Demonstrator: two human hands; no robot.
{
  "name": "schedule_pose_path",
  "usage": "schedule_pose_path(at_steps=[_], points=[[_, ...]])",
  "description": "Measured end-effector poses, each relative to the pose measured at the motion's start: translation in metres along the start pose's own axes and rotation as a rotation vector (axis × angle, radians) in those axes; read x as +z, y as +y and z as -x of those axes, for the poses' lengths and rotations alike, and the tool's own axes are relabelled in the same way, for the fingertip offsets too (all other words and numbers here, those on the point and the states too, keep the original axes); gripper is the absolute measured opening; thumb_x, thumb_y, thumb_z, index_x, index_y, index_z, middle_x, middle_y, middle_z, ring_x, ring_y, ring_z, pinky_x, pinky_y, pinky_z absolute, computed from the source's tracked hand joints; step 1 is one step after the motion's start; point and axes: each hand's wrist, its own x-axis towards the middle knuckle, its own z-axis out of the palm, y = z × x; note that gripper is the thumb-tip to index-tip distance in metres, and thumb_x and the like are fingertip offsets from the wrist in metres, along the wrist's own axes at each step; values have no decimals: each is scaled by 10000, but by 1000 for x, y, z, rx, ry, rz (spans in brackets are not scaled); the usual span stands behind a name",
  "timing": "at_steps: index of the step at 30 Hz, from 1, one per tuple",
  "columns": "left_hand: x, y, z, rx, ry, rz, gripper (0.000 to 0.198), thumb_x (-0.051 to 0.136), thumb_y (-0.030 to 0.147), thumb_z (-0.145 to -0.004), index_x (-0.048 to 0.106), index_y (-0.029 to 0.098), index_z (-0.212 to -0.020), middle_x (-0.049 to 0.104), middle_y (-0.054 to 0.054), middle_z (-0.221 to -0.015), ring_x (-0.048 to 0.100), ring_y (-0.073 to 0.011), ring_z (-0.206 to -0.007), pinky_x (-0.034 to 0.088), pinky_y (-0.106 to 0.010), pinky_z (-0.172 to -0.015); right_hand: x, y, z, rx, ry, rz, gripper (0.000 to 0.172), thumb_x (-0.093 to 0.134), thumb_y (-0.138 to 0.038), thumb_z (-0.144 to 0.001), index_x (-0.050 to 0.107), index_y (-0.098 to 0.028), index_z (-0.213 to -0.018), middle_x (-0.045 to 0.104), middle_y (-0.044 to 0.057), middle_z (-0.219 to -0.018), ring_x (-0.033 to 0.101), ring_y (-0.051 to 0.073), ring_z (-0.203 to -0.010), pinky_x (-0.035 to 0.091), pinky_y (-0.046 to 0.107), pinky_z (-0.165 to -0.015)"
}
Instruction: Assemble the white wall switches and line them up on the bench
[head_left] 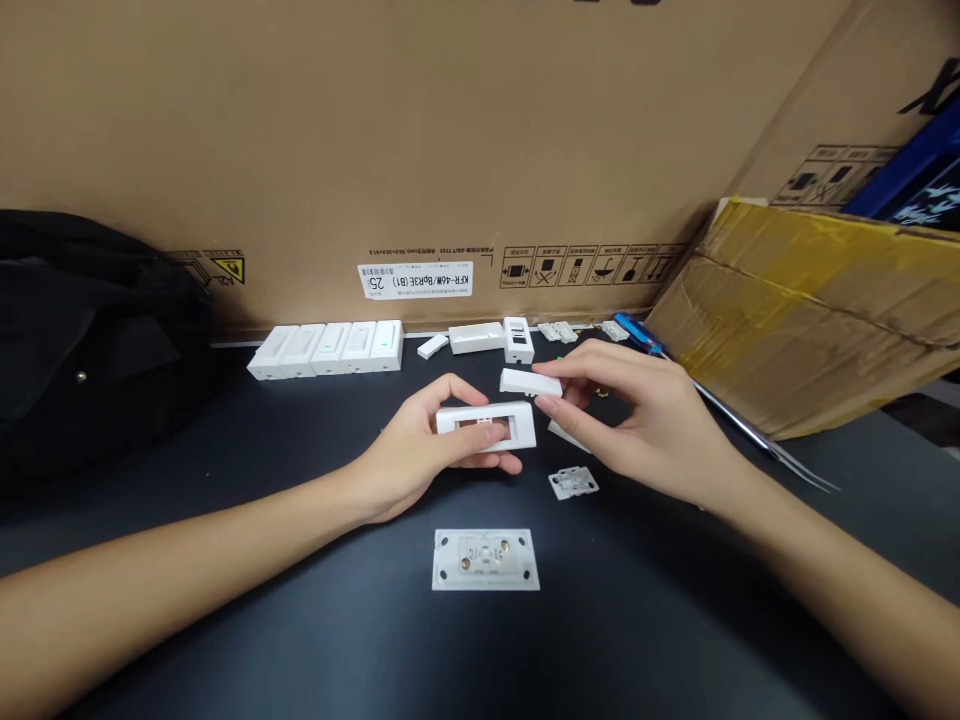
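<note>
Head view: left hand (420, 445) fingers clamp a white rectangular plastic frame (487, 425) mid-table; right hand (637, 420) fingertips pinch a small smooth white cover piece (529, 382) just above its right end. A flat backplate (486, 560) lies near on the matte black table (300, 620).

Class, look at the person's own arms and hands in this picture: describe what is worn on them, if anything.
The left forearm and right forearm are bare to the picture's edge: no sleeves show. The left hand and right hand wear no gloves, and no ring, watch or bracelet is visible.
</note>
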Motion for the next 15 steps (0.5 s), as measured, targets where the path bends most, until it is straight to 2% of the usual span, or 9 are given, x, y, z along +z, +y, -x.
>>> schedule_pose_path(at_steps=[6, 10, 13, 15], points=[[1, 1, 1, 9, -3, 34, 439, 922, 217, -800, 524, 191, -983, 814, -18, -994, 832, -235, -902, 622, -296, -905, 1, 0, 1, 6, -5, -31, 183, 706, -265, -971, 734, -236, -1150, 707, 28, -872, 653, 164, -724, 553, 331, -685], [3, 2, 2, 3, 17, 30, 459, 914, 243, -812, 476, 192, -937, 825, -47, -992, 833, -236, -883, 625, -275, -842, 3, -2, 2, -37, -42, -38, 232, 711, -252, -956, 724, -236, -1188, 745, 28, -921, 663, 150, -705, 554, 304, -663], [3, 2, 2, -4, 2, 48, 503, 889, 299, -856, 395, 209, -893, 822, -40, -950, 832, -223, -863, 621, -255, -792, 6, -3, 3, -98, -81, -26, 250, 713, -227, -946, 723, -220, -1197, 739, 6, -860, 616, 129, -631, 527, 282, -615], [3, 1, 1, 0, -11, 66, 519, 873, 322, -876, 366, 216, -878, 810, -20, -930, 819, -184, -851, 623, -251, -790, 9, -4, 4, -108, -107, -51, 263, 716, -207, -945, 712, -200, -1209, 723, -6, -821, 612, 123, -628, 526, 270, -614]])
